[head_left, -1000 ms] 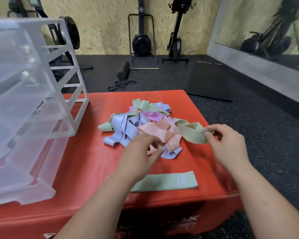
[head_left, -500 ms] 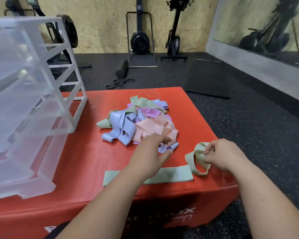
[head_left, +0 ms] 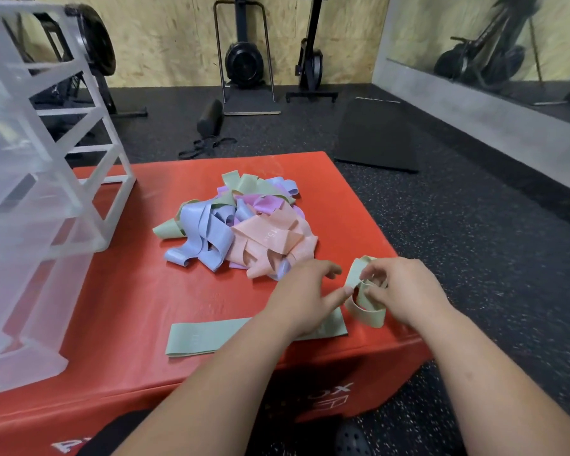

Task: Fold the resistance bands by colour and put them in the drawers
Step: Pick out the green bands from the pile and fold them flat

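The green loop [head_left: 364,302] sits up off the box [head_left: 129,307] right by its front right corner, all twisted, and the right hand [head_left: 405,291] has it pinched, fingers [head_left: 375,274] curled round the top part of it. The left hand [head_left: 305,297] is just beside it with fingers mostly straight and loose, index tip touching the loop's left side, not gripping anything as far as I can see.

Under the left wrist there's a flat green band [head_left: 204,337] lying along the front edge, its right end nearly at the loop, can't tell if they touch.

Mid-box is the pile [head_left: 241,225]: blue bands on the left, peach in front, pink and more green toward the back, all tangled together. The left hand's knuckles are right at its front edge.

The clear plastic drawers [head_left: 30,225] stand on the left side of the box, several pulled out toward the front.

Black speckled floor [head_left: 474,241] around it, and a dark mat [head_left: 375,136] off the back right corner.
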Tool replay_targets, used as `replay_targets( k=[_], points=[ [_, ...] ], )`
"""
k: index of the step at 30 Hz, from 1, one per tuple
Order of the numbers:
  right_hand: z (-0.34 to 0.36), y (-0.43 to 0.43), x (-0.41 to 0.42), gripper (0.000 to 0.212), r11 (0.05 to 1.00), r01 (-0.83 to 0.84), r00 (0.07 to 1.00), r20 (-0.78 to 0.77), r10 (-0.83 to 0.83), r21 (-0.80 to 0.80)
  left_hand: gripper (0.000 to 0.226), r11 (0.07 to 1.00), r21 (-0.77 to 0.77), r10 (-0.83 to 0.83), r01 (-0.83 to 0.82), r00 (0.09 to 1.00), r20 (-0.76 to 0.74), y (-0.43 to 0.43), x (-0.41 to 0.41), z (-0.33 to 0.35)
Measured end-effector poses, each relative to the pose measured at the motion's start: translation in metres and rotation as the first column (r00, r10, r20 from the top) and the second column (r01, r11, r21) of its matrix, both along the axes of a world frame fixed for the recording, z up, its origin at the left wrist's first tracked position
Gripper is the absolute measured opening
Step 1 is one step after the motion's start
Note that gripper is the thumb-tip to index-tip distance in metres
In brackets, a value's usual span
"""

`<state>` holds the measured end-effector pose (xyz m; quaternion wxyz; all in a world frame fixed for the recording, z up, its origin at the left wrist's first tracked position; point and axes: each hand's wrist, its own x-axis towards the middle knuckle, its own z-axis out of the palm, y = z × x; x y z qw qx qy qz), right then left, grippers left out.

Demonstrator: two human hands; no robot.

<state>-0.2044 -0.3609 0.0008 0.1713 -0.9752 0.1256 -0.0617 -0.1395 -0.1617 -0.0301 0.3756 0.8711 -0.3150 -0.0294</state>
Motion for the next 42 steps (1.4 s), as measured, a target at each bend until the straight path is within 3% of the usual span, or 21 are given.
replay_targets(
  k=[5, 8, 15, 18, 22, 26, 31, 34, 37, 42],
  points=[
    [0.019, 0.002, -0.002, 0.019, 0.988, -0.064, 0.951, 0.308, 0.018, 0.141, 0.048, 0.999, -0.031, 0.018, -0.019, 1.000, -0.018, -0.007, 0.001, -0.003],
    [0.035, 0.008, -0.005, 0.023, 0.935, -0.125, 0.883, 0.468, -0.048, 0.331, 0.049, 0.985, -0.164, 0.057, -0.055, 0.998, 0.006, -0.003, 0.004, 0.004],
    [0.054, 0.034, 0.015, 0.023, 0.678, -0.367, 0.784, 0.604, -0.142, 0.637, 0.041, 0.933, -0.360, 0.016, -0.023, 1.000, -0.021, 0.017, 0.005, 0.037],
    [0.067, 0.052, 0.026, 0.023, 0.561, -0.471, 0.752, 0.643, -0.148, 0.681, 0.026, 0.922, -0.380, 0.060, -0.075, 0.997, -0.049, 0.024, 0.010, 0.038],
    [0.081, 0.067, 0.035, 0.028, 0.495, -0.533, 0.688, 0.692, -0.218, 0.686, 0.011, 0.920, -0.379, 0.061, -0.103, 0.991, -0.121, 0.042, 0.023, 0.040],
    [0.080, 0.077, 0.042, 0.029, 0.411, -0.526, 0.667, 0.661, -0.345, 0.745, 0.003, 0.947, -0.314, -0.014, -0.060, 0.973, -0.229, 0.067, 0.030, 0.046],
    [0.060, 0.083, 0.045, 0.026, 0.382, -0.414, 0.715, 0.555, -0.426, 0.826, 0.022, 0.982, -0.136, 0.115, -0.130, 0.987, -0.114, 0.098, 0.037, 0.048],
    [0.055, 0.080, 0.043, 0.028, 0.322, -0.380, 0.750, 0.493, -0.441, 0.867, 0.024, 0.989, -0.086, 0.112, -0.123, 0.986, -0.121, 0.117, 0.032, 0.053],
    [0.055, 0.081, 0.040, 0.027, 0.241, -0.376, 0.766, 0.447, -0.462, 0.895, 0.023, 0.976, -0.196, 0.052, -0.099, 0.972, -0.231, 0.130, 0.025, 0.056],
    [0.048, 0.092, 0.038, 0.027, 0.116, -0.317, 0.815, 0.333, -0.475, 0.941, 0.042, 0.924, -0.337, 0.056, -0.179, 0.937, -0.344, 0.149, 0.013, 0.064]
  ],
)
